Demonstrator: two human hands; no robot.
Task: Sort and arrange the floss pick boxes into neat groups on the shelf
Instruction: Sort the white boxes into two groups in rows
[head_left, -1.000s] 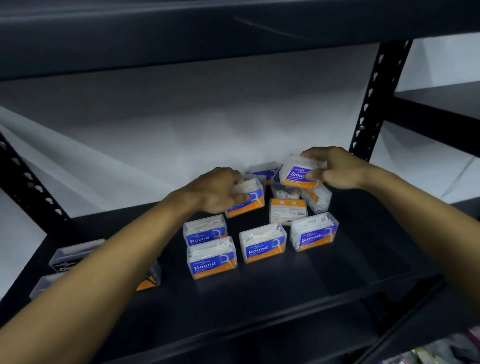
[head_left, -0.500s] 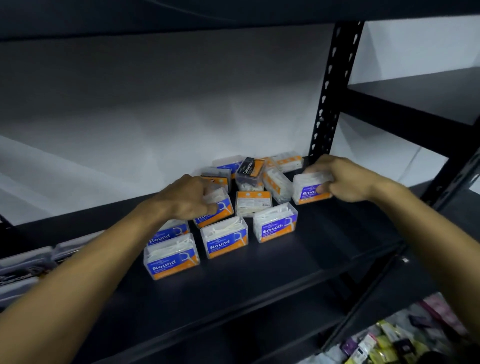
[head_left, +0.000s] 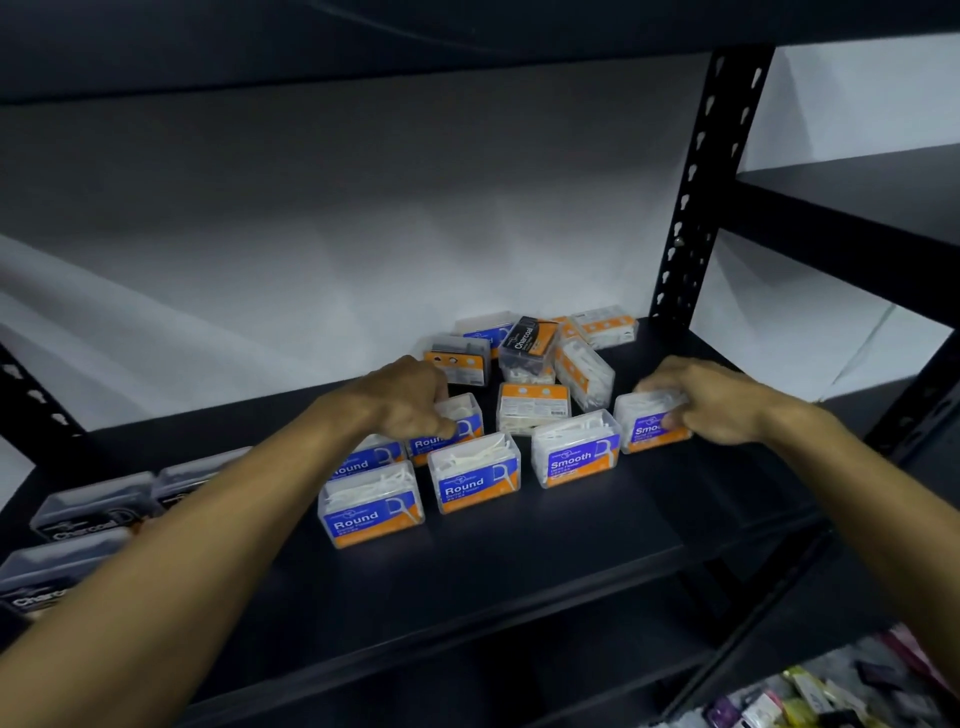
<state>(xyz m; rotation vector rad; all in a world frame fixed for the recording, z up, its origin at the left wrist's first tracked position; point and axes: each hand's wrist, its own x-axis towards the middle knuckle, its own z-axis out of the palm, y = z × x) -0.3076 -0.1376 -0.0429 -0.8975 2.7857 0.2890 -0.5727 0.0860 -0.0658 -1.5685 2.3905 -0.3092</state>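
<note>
Charcoal grp (head_left: 93, 512): far left of the shelf upright (head_left: 691, 208), at the front edge; 3, maybe 4 dark boxes in rows, partly hidden by the left forearm. Looks sorted.
Round grp (head_left: 371, 512): left-centre, well left of the upright; 4 blue/orange boxes, labels fwd, in 2 rough rows. Mostly done.
Left hand (head_left: 410, 402): curled over the back-right Round box (head_left: 447, 428), fingers clamped on its top; box sits on the shelf (head_left: 597, 525), prob being nudged into line.
Smooth grp (head_left: 576, 454): 1 box upright, label fwd, just right of the Round boxes and closer to the upright. Group only just started.
Unsorted pile (head_left: 532, 408): behind the Smooth box, back toward the wall, left of the upright's foot; approx 7 boxes lying flat, tipped or back-side out, incl 1 stray Charcoal box (head_left: 530, 340) perched on top. Still to do.
Right hand (head_left: 711, 402): closed round a 2nd Smooth box (head_left: 652, 423), thumb on the label; box down at the shelf beside the first Smooth one, nearest the upright.
Progress: roughly halfway by my read. Left: clear the pile, move the stray Charcoal far left, square up rows.
</note>
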